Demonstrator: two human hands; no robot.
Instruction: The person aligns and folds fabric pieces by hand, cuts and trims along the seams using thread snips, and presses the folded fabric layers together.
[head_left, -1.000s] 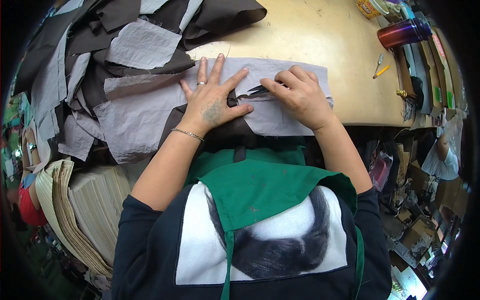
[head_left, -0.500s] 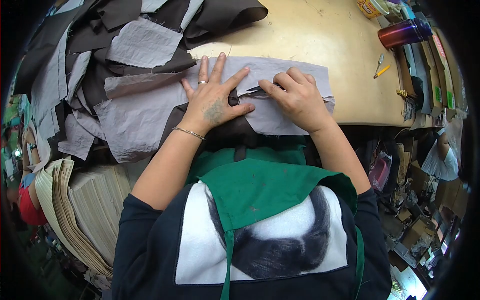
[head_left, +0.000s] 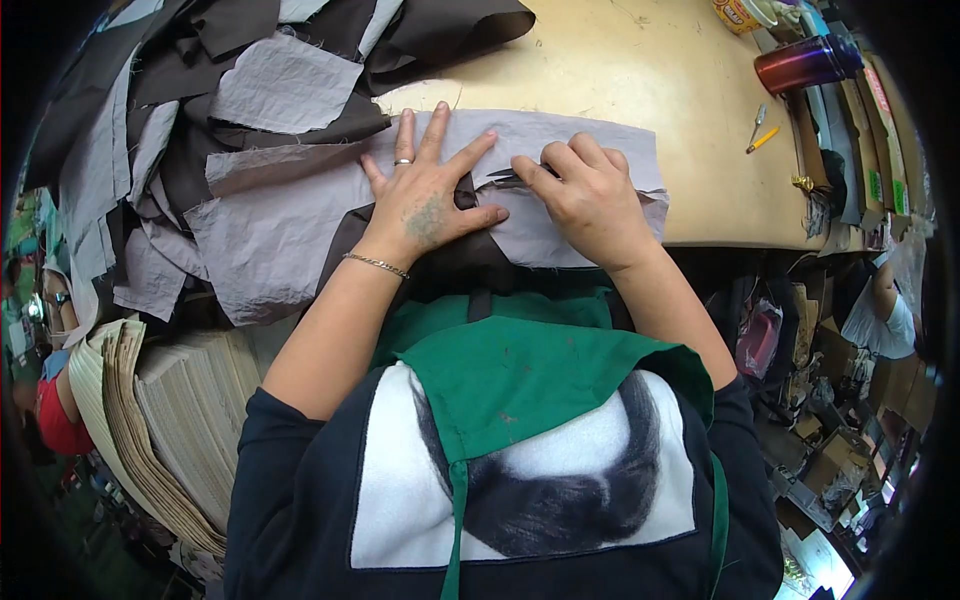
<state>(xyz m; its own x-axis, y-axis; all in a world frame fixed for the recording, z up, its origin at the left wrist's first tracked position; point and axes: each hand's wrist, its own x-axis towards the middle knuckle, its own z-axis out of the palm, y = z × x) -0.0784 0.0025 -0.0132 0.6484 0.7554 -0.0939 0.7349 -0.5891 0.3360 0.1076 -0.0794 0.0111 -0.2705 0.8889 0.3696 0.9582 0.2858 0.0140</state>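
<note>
My left hand [head_left: 428, 195] lies flat with its fingers spread, pressing down grey fabric [head_left: 285, 225] and a dark piece of cloth [head_left: 480, 258] beneath it. A little to the right, my right hand [head_left: 595, 200] is closed around small dark thread snips [head_left: 505, 178]. Their two pointed blades stick out to the left, slightly apart, over an edge or fold in the grey fabric. The handles are hidden in my fist. A strip of the same fabric continues right, past my right hand.
Dark and grey fabric pieces [head_left: 190, 75] pile up at the left. On the table [head_left: 620, 60], a metal bottle [head_left: 805, 65], a yellow cup [head_left: 740, 14] and a yellow pen-like item [head_left: 763, 139] lie at the right. A tall paper stack [head_left: 200, 390] stands lower left, near another person's red sleeve [head_left: 62, 420].
My right hand has shifted slightly left and up with the thread snips, whose blades now show apart. My left hand stays almost in the same place on the fabric.
</note>
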